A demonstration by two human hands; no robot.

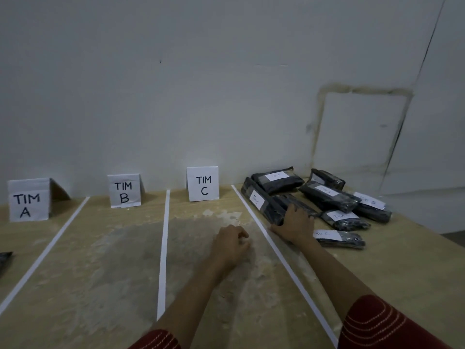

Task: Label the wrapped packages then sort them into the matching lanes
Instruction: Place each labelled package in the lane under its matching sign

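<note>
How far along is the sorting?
Done: labels show on most of the pile; a dark item, likely a package, lies in lane A. In hand: right hand grips one package; left hand idle. Left: the pile sits unsorted beyond lane C's tape.

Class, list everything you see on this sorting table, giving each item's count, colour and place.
lane signs: three, white, by the wall, reading TIM A, B, C.
tape lines: three, white, dividing the table.
wrapped packages: about eight, black with white labels, piled right of the lanes.
dark item: one, cut off at left edge.
table: one, tan.
left hand: loosely curled in lane C, holding nothing.
right hand: grips one package in the pile.
</note>
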